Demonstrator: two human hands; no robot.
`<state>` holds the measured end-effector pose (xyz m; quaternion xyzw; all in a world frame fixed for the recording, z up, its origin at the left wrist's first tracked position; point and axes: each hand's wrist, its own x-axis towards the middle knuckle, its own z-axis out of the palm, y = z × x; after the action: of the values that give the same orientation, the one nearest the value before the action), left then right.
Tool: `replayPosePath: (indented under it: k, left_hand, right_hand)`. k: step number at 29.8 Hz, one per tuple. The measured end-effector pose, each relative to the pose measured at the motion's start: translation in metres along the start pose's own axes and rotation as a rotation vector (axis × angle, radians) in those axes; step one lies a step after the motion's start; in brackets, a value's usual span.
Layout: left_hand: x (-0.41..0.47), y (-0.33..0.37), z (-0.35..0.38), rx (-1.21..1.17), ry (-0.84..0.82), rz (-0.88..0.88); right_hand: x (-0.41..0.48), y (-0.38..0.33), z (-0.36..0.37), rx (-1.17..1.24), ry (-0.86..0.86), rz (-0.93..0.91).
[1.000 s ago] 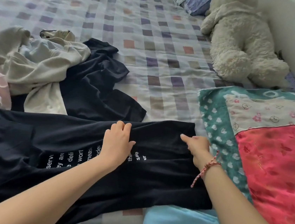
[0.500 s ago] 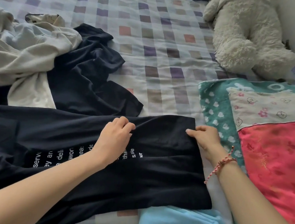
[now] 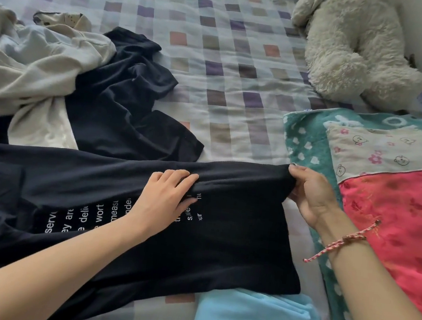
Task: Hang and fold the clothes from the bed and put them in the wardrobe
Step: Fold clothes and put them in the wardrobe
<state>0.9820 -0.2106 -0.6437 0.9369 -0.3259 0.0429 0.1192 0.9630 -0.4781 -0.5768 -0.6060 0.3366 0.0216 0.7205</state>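
A black T-shirt with white lettering lies spread across the near part of the bed. My left hand pinches a fold of its cloth near the far edge, fingers curled into the fabric. My right hand grips the shirt's far right corner and lifts it slightly off the bed. A second black garment lies crumpled behind it, beside a heap of cream and pale clothes at the left.
A checked bedsheet covers the bed. A cream plush bear lies at the back right by the wall. A teal, floral and red quilt fills the right side. Light blue folded cloth lies at the near edge.
My right hand has turned and taken hold of the shirt's far corner, raising it. My left hand has gathered a fold of cloth. The camera has tilted a little nearer.
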Motion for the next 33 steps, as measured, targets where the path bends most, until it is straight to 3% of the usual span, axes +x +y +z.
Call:
replayPosePath:
  k: [5,8,10,12,15,17,21,24,26,30,33]
  left_hand:
    - [-0.009,-0.004,0.004,0.137,-0.103,0.176]
    - [-0.017,-0.002,0.007,0.203,-0.165,0.289]
    - [-0.019,0.000,0.009,0.196,-0.174,0.281]
    - [-0.020,0.002,0.011,0.177,-0.198,0.254]
    - [-0.023,0.007,0.013,0.129,-0.282,0.226]
    - [-0.027,0.015,0.015,0.099,-0.350,0.215]
    - [-0.036,0.049,0.015,-0.046,-0.398,0.245]
    - [-0.039,0.071,0.012,-0.276,-0.403,0.079]
    - [-0.038,0.078,0.001,-0.468,-0.301,-0.088]
    - [-0.029,0.083,-0.026,-0.904,-0.126,-0.451]
    - [-0.020,0.083,-0.058,-1.392,-0.200,-0.748]
  right_hand:
    - [0.000,0.014,-0.004,-0.518,-0.061,0.258]
    - [0.006,0.014,0.008,-0.519,-0.016,0.010]
    - [0.009,0.004,0.014,-0.421,0.018,-0.205]
    - [0.013,0.006,0.012,-0.443,0.076,-0.298]
    - [0.014,0.042,-0.004,-0.736,0.268,-0.112]
    - [0.011,0.063,-0.014,-0.713,0.285,0.034]
    - [0.008,0.067,-0.014,-0.594,0.181,0.150]
    - [0.001,0.062,-0.015,-0.928,0.102,-0.009]
    - [-0.010,0.059,-0.014,-1.158,0.073,-0.135]
    - [-0.032,0.041,0.002,-1.041,0.122,-0.365]
    - [-0.057,0.023,0.045,-0.951,0.054,-0.466]
